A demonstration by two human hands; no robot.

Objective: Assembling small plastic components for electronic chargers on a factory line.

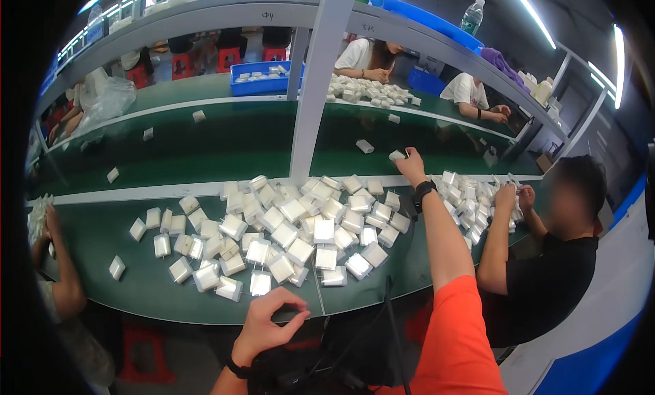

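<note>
A wide heap of white plug-in chargers (292, 210), several with metal pins showing, covers the middle of the green table (136, 292). My right hand (411, 168) reaches beyond the heap over the green belt (225, 146), its fingers closed on one white charger (397, 155). Another charger (365, 146) lies on the belt just left of that hand. At the table's near edge, my left hand (271, 321) is held with thumb and forefinger curved and apart; nothing shows between them. The nearest charger (260, 283) lies just above it.
A white post (314, 88) rises behind the heap, beside my reach. On the right, a person in black (546, 279) works at a second pile (471, 197). Another person's hands (51, 224) are at the far left. A blue bin (256, 88) stands across the belt.
</note>
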